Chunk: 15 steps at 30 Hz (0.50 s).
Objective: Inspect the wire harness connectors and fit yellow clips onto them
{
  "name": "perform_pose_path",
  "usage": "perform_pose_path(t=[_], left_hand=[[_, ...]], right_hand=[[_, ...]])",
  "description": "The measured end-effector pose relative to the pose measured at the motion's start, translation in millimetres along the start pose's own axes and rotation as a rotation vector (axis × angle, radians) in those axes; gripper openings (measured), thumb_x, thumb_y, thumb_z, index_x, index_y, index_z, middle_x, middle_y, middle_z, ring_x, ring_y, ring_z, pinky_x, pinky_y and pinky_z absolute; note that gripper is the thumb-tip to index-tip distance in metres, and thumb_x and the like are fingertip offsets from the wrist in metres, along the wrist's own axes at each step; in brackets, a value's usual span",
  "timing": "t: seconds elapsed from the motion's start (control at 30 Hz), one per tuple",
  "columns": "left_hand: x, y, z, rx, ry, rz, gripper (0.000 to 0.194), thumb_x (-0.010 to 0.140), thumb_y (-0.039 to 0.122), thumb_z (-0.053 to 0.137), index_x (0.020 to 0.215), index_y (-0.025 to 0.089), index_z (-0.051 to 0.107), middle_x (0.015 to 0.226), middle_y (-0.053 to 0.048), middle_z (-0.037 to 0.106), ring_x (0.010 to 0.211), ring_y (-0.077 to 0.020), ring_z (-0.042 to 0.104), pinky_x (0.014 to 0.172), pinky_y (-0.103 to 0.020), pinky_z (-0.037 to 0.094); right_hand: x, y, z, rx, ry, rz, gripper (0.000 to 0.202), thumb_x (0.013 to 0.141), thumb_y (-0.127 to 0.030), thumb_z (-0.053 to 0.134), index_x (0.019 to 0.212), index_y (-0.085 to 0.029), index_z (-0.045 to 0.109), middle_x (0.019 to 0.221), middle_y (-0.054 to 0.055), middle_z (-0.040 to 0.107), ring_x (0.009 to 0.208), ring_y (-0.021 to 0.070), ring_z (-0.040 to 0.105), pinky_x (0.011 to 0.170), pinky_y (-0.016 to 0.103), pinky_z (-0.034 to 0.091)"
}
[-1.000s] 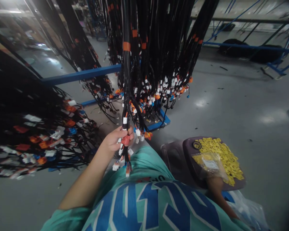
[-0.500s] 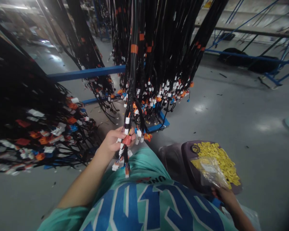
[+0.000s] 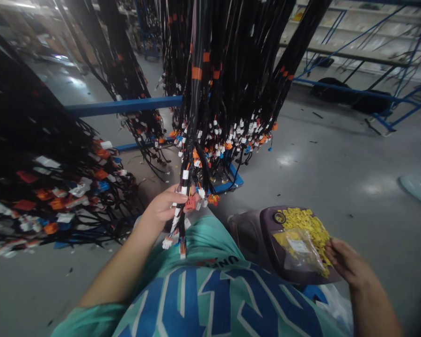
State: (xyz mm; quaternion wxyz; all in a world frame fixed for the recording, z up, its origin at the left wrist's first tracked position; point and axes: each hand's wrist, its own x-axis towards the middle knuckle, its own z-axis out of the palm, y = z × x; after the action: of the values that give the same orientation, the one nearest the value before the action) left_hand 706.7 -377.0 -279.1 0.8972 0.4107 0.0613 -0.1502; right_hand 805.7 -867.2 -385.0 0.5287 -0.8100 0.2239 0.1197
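My left hand [image 3: 168, 204] is closed round the lower end of a black wire harness [image 3: 185, 187], near a red connector [image 3: 190, 203] and white connectors. Over at the lower right, my right hand [image 3: 347, 262] touches the right edge of a pile of small yellow parts [image 3: 305, 220], its fingers bent; whether anything is between them is hidden. The yellow parts lie on a dark stool-like surface [image 3: 272, 248], beside a clear plastic bag [image 3: 300, 248] with a white label.
Bundles of hanging black harnesses [image 3: 238, 61] fill the centre, with another large bundle [image 3: 28, 126] at the left. A blue frame bar [image 3: 126, 106] crosses between them. Blue racks [image 3: 354, 91] stand at the back right, and a clear plastic bag [image 3: 337, 304] lies below the stool.
My right hand has moved up and right, from the lower edge of the plastic bag to the side of the yellow pile. The red connector has turned slightly at my left hand.
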Motion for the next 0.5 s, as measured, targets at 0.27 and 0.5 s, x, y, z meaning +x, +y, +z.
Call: perform_pose_path(t=[0.27,0.5], left_hand=[[-2.4,2.2,11.4,-0.025,0.065,0.022,0.020,0.050,0.009,0.066,0.068,0.010,0.057,0.063,-0.005,0.061,0.046,-0.0085,0.053,0.040,-0.016,0.041],[-5.9,0.9,25.8,-0.080,0.186,0.051,0.019,0.052,0.013,0.070,0.067,0.010,0.058,0.055,-0.002,0.058,0.041,-0.0087,0.052,0.039,-0.017,0.041]], right_hand=[[-53.3,-94.7,136.3,0.519,-0.520,-0.098,0.033,0.043,-0.031,0.082,0.064,-0.018,0.061,0.062,-0.001,0.061,0.055,0.0063,0.057,0.053,0.013,0.048],[-132.3,-161.4,202.6,0.500,-0.868,-0.345,0.026,0.052,-0.034,0.080,0.066,-0.019,0.063,0.061,0.000,0.067,0.052,0.0099,0.061,0.055,0.022,0.052]])
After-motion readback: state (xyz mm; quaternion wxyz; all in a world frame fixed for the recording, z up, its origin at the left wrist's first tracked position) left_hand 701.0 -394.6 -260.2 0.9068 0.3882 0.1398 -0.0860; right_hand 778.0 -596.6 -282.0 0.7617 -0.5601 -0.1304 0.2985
